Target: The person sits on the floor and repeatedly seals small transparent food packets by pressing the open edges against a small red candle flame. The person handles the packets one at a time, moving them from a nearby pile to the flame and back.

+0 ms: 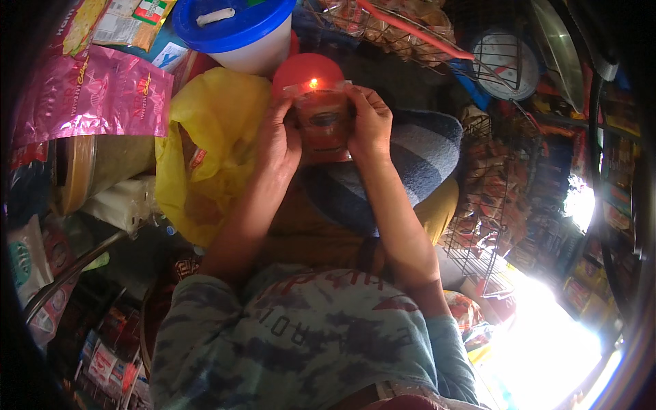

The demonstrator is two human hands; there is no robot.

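A clear plastic packet (pixel 324 120) with a dark oval print and reddish contents is stretched between my two hands. My left hand (pixel 283 130) pinches its upper left corner, and my right hand (pixel 370 120) pinches the upper right corner. Right behind the packet's top edge is a rounded red object (pixel 307 69) with a small bright flame or light (pixel 313 82) in front of it; which of the two cannot be told. A yellow plastic bag (pixel 215 128) lies beside my left hand and forearm. Beneath my right forearm is a grey and dark blue striped cloth (pixel 425 148).
A white tub with a blue lid (pixel 236 25) stands beyond the yellow bag. Pink sachets (pixel 102 95) hang at the left. Wire baskets of packets are at the top and right (pixel 479 205), near a round dial scale (pixel 505 64) and a metal pan (pixel 556 51). Glare covers the lower right.
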